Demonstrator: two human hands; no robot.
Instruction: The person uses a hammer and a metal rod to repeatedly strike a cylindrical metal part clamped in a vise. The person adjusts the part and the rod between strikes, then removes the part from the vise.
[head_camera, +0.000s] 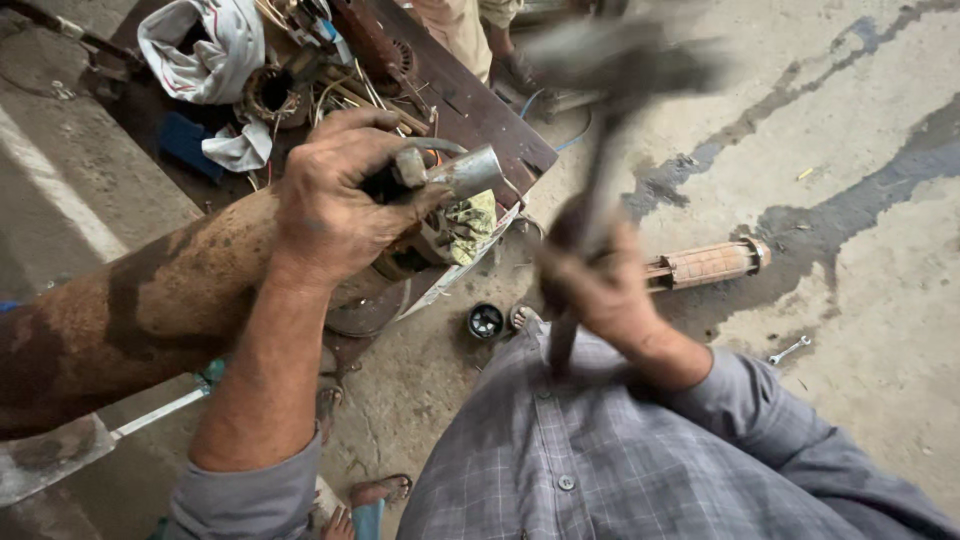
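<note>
Stained concrete floor lies under a rusty pipe (130, 310), at whose end the left hand (335, 195) is clenched around a metal punch (455, 172), while the right hand (590, 280) grips a blurred hammer (620, 65) raised above it.

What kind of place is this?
Probably a motor or pump repair workshop: a rusty cylinder on a stained concrete floor, a rotor lying loose, a tray of wires and parts.

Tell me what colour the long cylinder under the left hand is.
The cylinder is rusty brown with darker patches, seen in the head view, beneath the left hand.
</note>
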